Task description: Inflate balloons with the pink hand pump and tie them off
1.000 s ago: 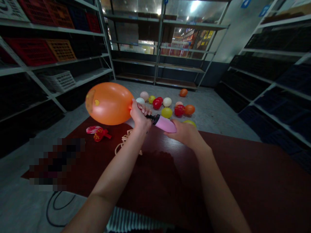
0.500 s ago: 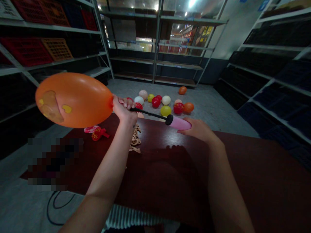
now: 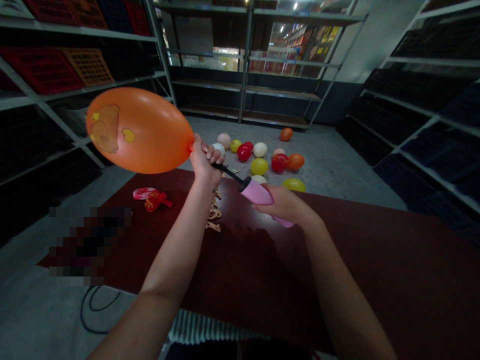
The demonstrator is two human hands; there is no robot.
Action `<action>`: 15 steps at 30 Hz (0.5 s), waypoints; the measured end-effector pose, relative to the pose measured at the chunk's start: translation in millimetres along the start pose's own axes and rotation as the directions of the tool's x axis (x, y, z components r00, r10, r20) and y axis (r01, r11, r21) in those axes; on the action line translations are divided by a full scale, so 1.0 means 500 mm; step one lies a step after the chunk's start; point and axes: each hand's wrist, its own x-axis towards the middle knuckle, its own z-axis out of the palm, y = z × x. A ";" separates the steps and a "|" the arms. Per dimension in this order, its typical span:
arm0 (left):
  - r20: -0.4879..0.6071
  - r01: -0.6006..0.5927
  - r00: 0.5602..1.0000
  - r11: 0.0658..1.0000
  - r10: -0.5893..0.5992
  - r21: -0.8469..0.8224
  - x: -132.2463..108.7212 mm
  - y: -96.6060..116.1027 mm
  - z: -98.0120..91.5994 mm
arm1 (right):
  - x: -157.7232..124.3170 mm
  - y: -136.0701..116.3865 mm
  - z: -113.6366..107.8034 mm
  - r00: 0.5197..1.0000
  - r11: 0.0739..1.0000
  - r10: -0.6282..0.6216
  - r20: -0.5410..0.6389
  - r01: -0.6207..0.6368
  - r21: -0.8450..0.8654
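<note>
Head view, left to right: a large, glossy orange rubber balloon [image 3: 150,135] is held up off the dark red-brown wooden worktop [image 3: 393,240], toward its far left. Its long axis slants gently, the rounded end to the upper left and the neck pointing right and slightly down into your left hand [image 3: 205,159]. That hand is clamped round the neck and the pump's black end. Next, a thin black rod [image 3: 233,173] slopes down rightward into a pink plastic cylindrical pump [image 3: 257,192], roughly in line with the balloon. Your right hand [image 3: 281,202] grips the pump, so your hands are apart.

You appear to be mid-pumping, with some rod exposed. The next stroke would call for a firm pinch at the neck and a straight push along the rod.
</note>
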 end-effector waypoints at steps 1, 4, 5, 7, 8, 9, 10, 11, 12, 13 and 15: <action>0.032 0.048 0.998 0.999 -0.049 0.026 -0.004 -0.004 0.003 | 0.007 -0.009 0.012 0.999 0.995 -0.031 -0.014 0.032 0.091; 0.120 0.152 0.979 0.984 -0.163 0.095 -0.017 -0.024 0.007 | 0.020 -0.024 0.043 0.995 0.925 -0.066 -0.076 0.089 0.368; 0.139 0.166 0.974 0.980 -0.181 0.108 -0.020 -0.032 0.008 | 0.021 -0.025 0.051 0.995 0.890 -0.060 -0.075 0.088 0.448; 0.149 0.182 0.969 0.975 -0.199 0.126 -0.020 -0.050 0.011 | 0.018 -0.020 0.065 0.999 0.803 -0.033 -0.005 0.029 0.596; 0.140 0.194 0.967 0.971 -0.214 0.139 -0.018 -0.058 0.014 | 0.015 -0.016 0.071 0.998 0.743 0.000 0.064 -0.043 0.668; 0.123 0.211 0.965 0.965 -0.231 0.158 -0.015 -0.065 0.018 | 0.011 -0.013 0.079 0.991 0.663 0.027 0.132 -0.117 0.739; 0.101 0.233 0.962 0.955 -0.254 0.184 -0.011 -0.071 0.021 | 0.007 -0.009 0.089 0.982 0.577 0.039 0.184 -0.172 0.798; 0.072 0.261 0.957 0.941 -0.282 0.215 -0.007 -0.076 0.025 | 0.004 -0.007 0.099 0.978 0.494 0.038 0.205 -0.197 0.847; 0.040 0.292 0.949 0.923 -0.312 0.249 -0.004 -0.080 0.028 | 0.000 -0.005 0.111 0.976 0.417 0.026 0.214 -0.205 0.886; 0.007 0.324 0.941 0.904 -0.339 0.281 -0.002 -0.083 0.030 | -0.004 -0.004 0.124 0.976 0.349 0.010 0.218 -0.207 0.914; -0.046 0.376 0.923 0.867 -0.383 0.328 -0.001 -0.090 0.030 | -0.017 -0.001 0.151 0.979 0.229 -0.017 0.205 -0.195 0.954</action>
